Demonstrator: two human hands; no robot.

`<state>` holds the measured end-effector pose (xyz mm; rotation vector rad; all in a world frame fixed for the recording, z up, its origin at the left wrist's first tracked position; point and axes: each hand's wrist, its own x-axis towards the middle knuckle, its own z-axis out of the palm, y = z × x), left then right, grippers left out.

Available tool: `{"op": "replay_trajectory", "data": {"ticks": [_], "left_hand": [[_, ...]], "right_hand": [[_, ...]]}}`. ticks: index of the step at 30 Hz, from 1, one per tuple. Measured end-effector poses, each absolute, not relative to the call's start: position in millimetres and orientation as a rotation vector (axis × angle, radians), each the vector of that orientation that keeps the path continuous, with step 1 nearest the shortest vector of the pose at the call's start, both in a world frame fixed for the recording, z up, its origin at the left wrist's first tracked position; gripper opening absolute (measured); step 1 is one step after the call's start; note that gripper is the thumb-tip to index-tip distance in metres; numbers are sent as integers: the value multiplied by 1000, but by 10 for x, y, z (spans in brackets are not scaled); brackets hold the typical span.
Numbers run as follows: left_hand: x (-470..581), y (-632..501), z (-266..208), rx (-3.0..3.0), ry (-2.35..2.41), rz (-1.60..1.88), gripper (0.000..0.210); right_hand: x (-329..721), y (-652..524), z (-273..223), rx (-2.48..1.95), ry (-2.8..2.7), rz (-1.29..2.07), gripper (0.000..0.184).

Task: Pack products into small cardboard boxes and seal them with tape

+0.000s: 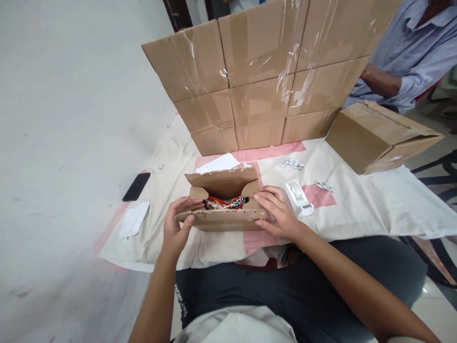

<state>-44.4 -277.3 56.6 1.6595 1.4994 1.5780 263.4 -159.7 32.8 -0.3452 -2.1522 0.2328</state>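
A small open cardboard box (pixel 224 222) stands on the cloth-covered table in front of me, its back flap raised. Red, shiny packets (pixel 228 203) with black and white print lie inside; their lower parts are hidden by the front flap. At the box's left end, my left hand (pixel 177 223) grips the front flap's corner, thumb outside and fingers over the inner side. My right hand (pixel 277 212) holds the opposite end, fingertips on the right side flap and thumb at the front corner. A white tape dispenser (pixel 298 199) stands just beyond my right hand.
A wall of taped cardboard boxes (pixel 260 81) rises behind. Another box (pixel 382 136) sits at the right, near a person in a light shirt (pixel 424 66). A phone (pixel 136 186), a white packet (pixel 134 219), paper (pixel 217 163) and crumpled scraps (pixel 292 163) lie on the cloth.
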Motion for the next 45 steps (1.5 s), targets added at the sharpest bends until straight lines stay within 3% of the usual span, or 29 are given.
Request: {"op": "replay_trajectory", "data": {"ticks": [3, 10, 19, 22, 25, 27, 29, 31, 33, 35, 37, 40, 45], "left_hand": [[-444, -2703, 586, 1722, 1723, 1591, 47], [-448, -2526, 658, 1836, 1696, 1368, 86], [-389, -2456, 645, 1816, 1658, 1384, 92], [-414, -2386, 611, 1780, 1729, 1346, 105], [-444, -2294, 581, 1806, 1776, 1335, 115], [-449, -2244, 602, 1903, 1831, 1333, 108], [-422, -2220, 672, 2110, 1930, 1239, 74], [-330, -2233, 779, 2355, 2078, 1085, 37], [-136, -2285, 882, 2565, 2193, 1064, 22], [187, -2362, 937, 2744, 2088, 1274, 21], [624, -2430, 908, 2899, 1626, 1480, 22], [1340, -2401, 690, 2886, 933, 1376, 16], [2055, -1911, 124, 2731, 845, 1331, 41]], "right_hand": [[2604, -1639, 307, -398, -2113, 255, 77], [2577, -1699, 335, -477, -2033, 297, 87], [2764, -1654, 336, -542, -1999, 316, 89], [2932, -1645, 373, -607, -2011, 277, 81], [3162, -1582, 427, -750, -1908, 264, 60], [3340, -1510, 457, -924, -1776, 354, 41], [3521, -1433, 466, -1133, -1637, 517, 32], [3678, -1366, 448, -1325, -1534, 695, 43], [3783, -1320, 408, -1453, -1507, 868, 55], [3823, -1295, 365, -1504, -1529, 1055, 61], [3805, -1288, 340, -1523, -1543, 1202, 64], [3732, -1305, 349, -1592, -1521, 1256, 59], [3661, -1353, 375, -1594, -1505, 1312, 38]]}}
